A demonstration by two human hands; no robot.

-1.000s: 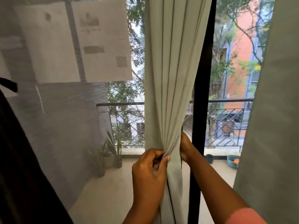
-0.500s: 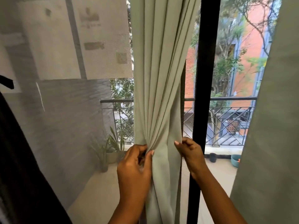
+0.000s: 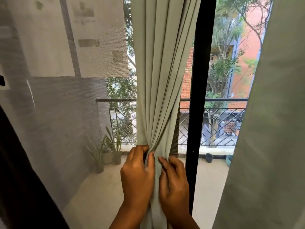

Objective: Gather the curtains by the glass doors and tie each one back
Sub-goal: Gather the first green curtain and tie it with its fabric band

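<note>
Where both hands pinch curtain

Pale sage-green curtain, plain, pleated with dark fold lines, pinched between left hand and right hand. Right of the grip, black door frame, glossy. Farther right, a second curtain in the same plain sage green. Beyond the grip, dark grey railing with a diagonal lattice pattern. Past it, orange-red building with blue-grey trim, green foliage in front. Left of the grip, grey brick-textured wall behind fine mesh, off-white panels above. Green spiky plants in pale pots. Low right, black pot and teal bowl. Cream balcony floor.
</note>
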